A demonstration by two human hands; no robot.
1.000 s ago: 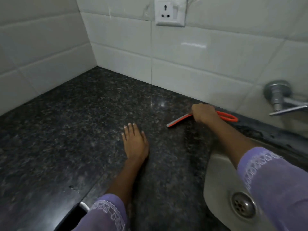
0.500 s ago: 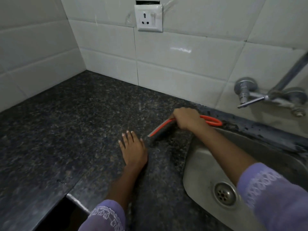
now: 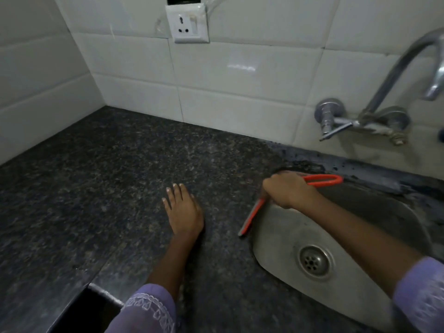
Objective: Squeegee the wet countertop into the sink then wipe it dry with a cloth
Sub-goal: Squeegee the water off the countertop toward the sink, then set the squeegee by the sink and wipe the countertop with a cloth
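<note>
While the left hand (image 3: 183, 210) lies flat, the right hand (image 3: 287, 189) clasps one squeegee (image 3: 252, 216) at one sink (image 3: 276, 241)

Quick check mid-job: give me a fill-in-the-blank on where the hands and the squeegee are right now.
1. The right hand grips the orange squeegee at the rim of the steel ____.
2. The left hand rests flat on the dark speckled granite ____.
3. The white wall ____ sits on the tiles above the counter.

Missing words: sink; countertop; socket
</note>
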